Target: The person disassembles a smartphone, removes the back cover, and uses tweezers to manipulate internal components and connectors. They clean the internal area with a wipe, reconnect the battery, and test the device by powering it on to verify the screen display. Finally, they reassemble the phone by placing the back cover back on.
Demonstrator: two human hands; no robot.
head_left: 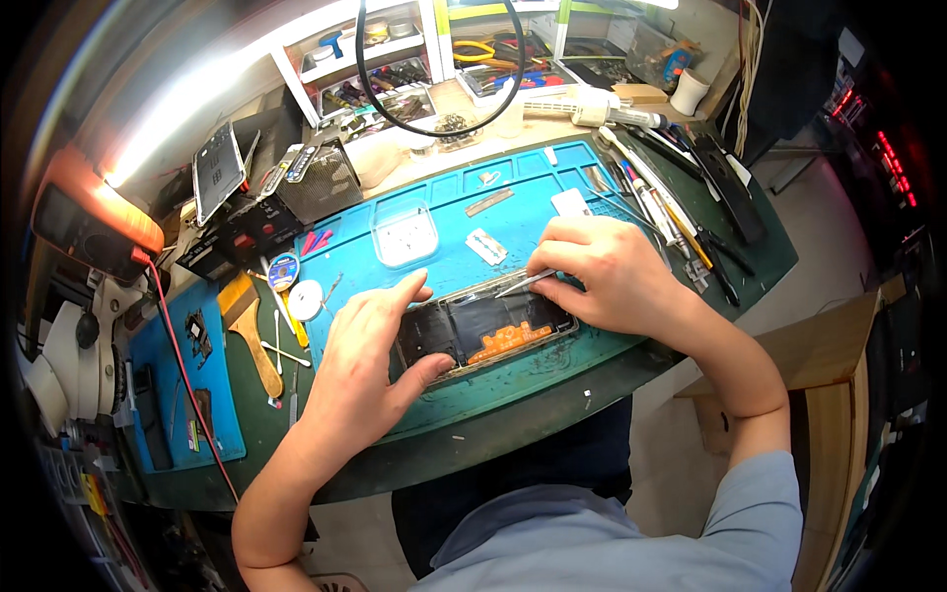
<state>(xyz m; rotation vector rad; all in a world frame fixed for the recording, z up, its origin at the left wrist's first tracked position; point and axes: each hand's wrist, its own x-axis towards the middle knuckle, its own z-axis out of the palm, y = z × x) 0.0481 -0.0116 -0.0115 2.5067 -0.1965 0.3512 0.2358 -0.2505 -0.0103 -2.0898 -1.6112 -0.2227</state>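
On the blue mat (pixel 533 192) that covers the middle of the surface lies an opened phone (pixel 485 332), back off, its dark insides up and an orange patch showing toward its right half. It sits at the mat's near edge, lengthwise across the person's front, close enough that both hands reach it without stretching.

The left hand (pixel 367 345) clamps the phone's left end: thumb on the near rim, fingers spread over the far rim. That grip is closed on the phone, seemingly to keep it from sliding while the other hand works.

The right hand (pixel 607 268) rests at the phone's far right corner, its grip pinched shut on metal tweezers (pixel 525 283). The tips slant down and left into the open body, just above the orange patch; whether they touch anything inside I cannot tell. The heel of the hand appears to rest on the mat, which would steady the fine tips.

Beyond the phone, further up the mat, stand a clear tray (pixel 404 235) and a razor blade (pixel 486 246), well apart from the hands yet within reach. Left of the phone, off the mat, lie a wooden brush (pixel 252 335) and a small white reel (pixel 305 299). Right of the phone a row of hand tools (pixel 656 202) lines the mat's edge.
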